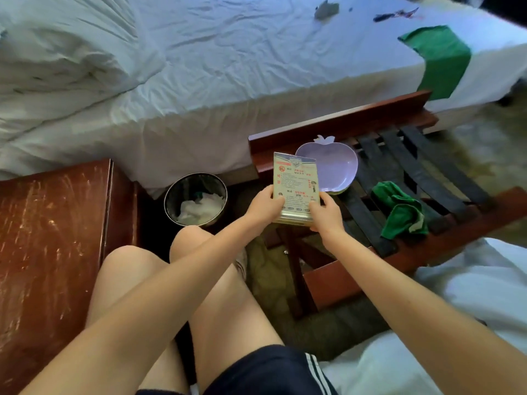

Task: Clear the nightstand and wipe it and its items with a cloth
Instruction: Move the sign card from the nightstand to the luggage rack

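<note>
Printed sign card (295, 186): held above the luggage rack (342, 121), clamped at its lower edge by left grip (263, 205) and right grip (325, 213) (item-wiping step, seemingly); one is to be freed for the green cloth (399, 212) nearby.

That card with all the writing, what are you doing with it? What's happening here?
A person sitting by the bed holds the printed card upright with the left hand and right hand, by a wooden rack. A purple apple-shaped dish sits on the rack behind it, and a crumpled green cloth lies on the straps nearby. The scratched nightstand stands off to the left.
</note>
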Demonstrator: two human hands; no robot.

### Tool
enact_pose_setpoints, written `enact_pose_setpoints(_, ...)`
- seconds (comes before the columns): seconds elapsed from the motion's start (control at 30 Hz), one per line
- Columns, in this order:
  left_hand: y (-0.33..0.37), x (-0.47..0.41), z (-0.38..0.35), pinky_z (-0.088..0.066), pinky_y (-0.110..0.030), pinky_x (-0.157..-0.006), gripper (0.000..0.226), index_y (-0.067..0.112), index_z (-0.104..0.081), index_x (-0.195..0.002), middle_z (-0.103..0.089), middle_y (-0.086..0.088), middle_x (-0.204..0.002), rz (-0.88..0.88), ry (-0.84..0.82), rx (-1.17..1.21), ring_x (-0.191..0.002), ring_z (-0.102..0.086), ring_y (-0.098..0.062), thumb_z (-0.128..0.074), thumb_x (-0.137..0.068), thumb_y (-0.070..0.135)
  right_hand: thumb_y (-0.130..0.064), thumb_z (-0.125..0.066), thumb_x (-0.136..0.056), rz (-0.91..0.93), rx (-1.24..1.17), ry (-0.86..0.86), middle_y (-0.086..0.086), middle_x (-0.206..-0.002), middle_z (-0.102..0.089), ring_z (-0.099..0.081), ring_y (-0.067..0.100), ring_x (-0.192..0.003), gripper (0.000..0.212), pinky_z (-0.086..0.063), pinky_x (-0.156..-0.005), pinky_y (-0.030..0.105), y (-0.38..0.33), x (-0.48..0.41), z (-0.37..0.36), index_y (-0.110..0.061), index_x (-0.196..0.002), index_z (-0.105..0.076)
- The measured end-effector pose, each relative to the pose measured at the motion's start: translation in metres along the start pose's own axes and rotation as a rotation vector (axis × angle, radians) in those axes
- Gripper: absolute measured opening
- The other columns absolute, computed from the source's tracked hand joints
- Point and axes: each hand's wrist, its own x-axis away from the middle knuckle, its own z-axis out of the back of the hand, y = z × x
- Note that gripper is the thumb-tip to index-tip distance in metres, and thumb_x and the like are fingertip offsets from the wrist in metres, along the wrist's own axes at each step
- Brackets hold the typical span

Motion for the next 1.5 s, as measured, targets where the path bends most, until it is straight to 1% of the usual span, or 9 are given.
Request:
enact_pose_setpoints(0.2,0.015,-0.003,-0.045,-0.048,-0.028,-0.070,0.044,0.036,-0.023,-0.144,-0.049,0.006,-0.133,0.028,-0.268,0.026,-0.109,-0.054,-0.018,-0.033,-0.102,0.028,-0.009,-0.041,-0.093,-0.009,0.024,0.101,0.002,-0.109,-0.062,-0.060,0.022,-0.100,0.024,-0.051,-0.083,0.042,0.016,-0.008,0.053,-0.022,-0.110,-0.054)
enact_pose_setpoints(0.4,0.025,-0.005,-0.082,-0.053,-0.031,-0.072,0.046,0.031,-0.026,-0.145,-0.049,0.003,-0.136,0.030,-0.293,0.040,-0.109,-0.054,-0.019,-0.032,-0.101,0.018,-0.009,-0.043,-0.093,-0.056,0.096,0.102,0.003,-0.115,-0.061,-0.058,0.020,-0.098,0.029,-0.048,-0.078,0.034,0.035,-0.014,0.085,-0.016,-0.119,-0.054)
enact_pose_setpoints(0.53,0.025,-0.005,-0.098,-0.053,-0.037,-0.079,0.045,0.030,-0.029,-0.143,-0.052,0.002,-0.130,0.012,-0.274,-0.005,-0.102,-0.053,-0.018,-0.031,-0.100,0.017,-0.010,-0.045,-0.092,-0.124,0.246,0.051,0.007,-0.121,-0.059,-0.056,0.026,-0.104,0.033,-0.049,-0.088,0.044,0.044,-0.018,0.098,-0.013,-0.124,-0.050)
enact_pose_setpoints(0.7,0.018,-0.006,-0.118,-0.051,-0.031,-0.070,0.041,0.030,-0.033,-0.141,-0.054,0.002,-0.126,0.027,-0.299,-0.019,-0.101,-0.055,-0.020,-0.032,-0.101,0.019,-0.020,-0.045,-0.095,-0.175,0.391,0.050,0.008,-0.124,-0.058,-0.055,0.028,-0.108,0.033,-0.047,-0.091,0.044,0.055,-0.017,0.110,-0.012,-0.126,-0.050)
enact_pose_setpoints(0.9,0.003,-0.009,-0.126,-0.046,-0.024,-0.063,0.038,0.021,-0.048,-0.136,-0.059,0.003,-0.112,0.069,-0.265,-0.033,-0.091,-0.054,-0.015,-0.038,-0.100,0.026,-0.022,-0.040,-0.095,-0.131,0.611,0.088,0.009,-0.101,-0.057,-0.053,0.026,-0.089,0.018,-0.037,-0.063,0.032,0.066,-0.015,0.122,-0.012,-0.092,-0.055)
enact_pose_setpoints(1.03,-0.002,-0.013,-0.126,-0.041,-0.022,-0.059,0.033,0.014,-0.055,-0.128,-0.061,0.001,-0.105,0.088,-0.240,-0.027,-0.082,-0.053,-0.013,-0.043,-0.099,0.023,-0.022,-0.043,-0.095,-0.011,0.669,0.278,0.008,-0.107,-0.062,-0.056,0.026,-0.092,0.025,-0.039,-0.068,0.031,0.066,-0.011,0.127,-0.012,-0.107,-0.062)
enact_pose_setpoints(1.23,0.000,-0.016,-0.130,-0.041,-0.024,-0.068,0.019,0.006,-0.061,-0.105,-0.063,-0.008,-0.118,0.059,-0.244,-0.009,-0.083,-0.055,-0.012,-0.046,-0.095,0.012,-0.012,-0.044,-0.095,0.244,0.690,0.432,0.012,-0.125,-0.056,-0.049,0.028,-0.114,0.034,-0.041,-0.083,0.037,0.062,-0.024,0.144,-0.010,-0.127,-0.055)
enact_pose_setpoints(1.37,0.004,-0.015,-0.131,-0.044,-0.014,-0.066,0.031,0.005,-0.056,-0.125,-0.059,-0.005,-0.124,0.050,-0.286,0.029,-0.096,-0.055,-0.010,-0.046,-0.096,0.009,-0.012,-0.048,-0.093,0.152,0.779,0.467,0.012,-0.137,-0.044,-0.037,0.031,-0.126,0.045,-0.033,-0.101,0.042,0.065,-0.038,0.158,-0.011,-0.137,-0.043)
enact_pose_setpoints(1.5,0.010,-0.014,-0.132,-0.041,-0.015,-0.061,0.034,0.005,-0.053,-0.129,-0.057,-0.006,-0.128,0.075,-0.297,0.005,-0.099,-0.054,-0.013,-0.044,-0.097,0.008,-0.015,-0.050,-0.094,0.032,0.773,0.319,0.008,-0.144,-0.039,-0.033,0.032,-0.131,0.048,-0.033,-0.103,0.046,0.067,-0.046,0.166,-0.014,-0.141,-0.038)
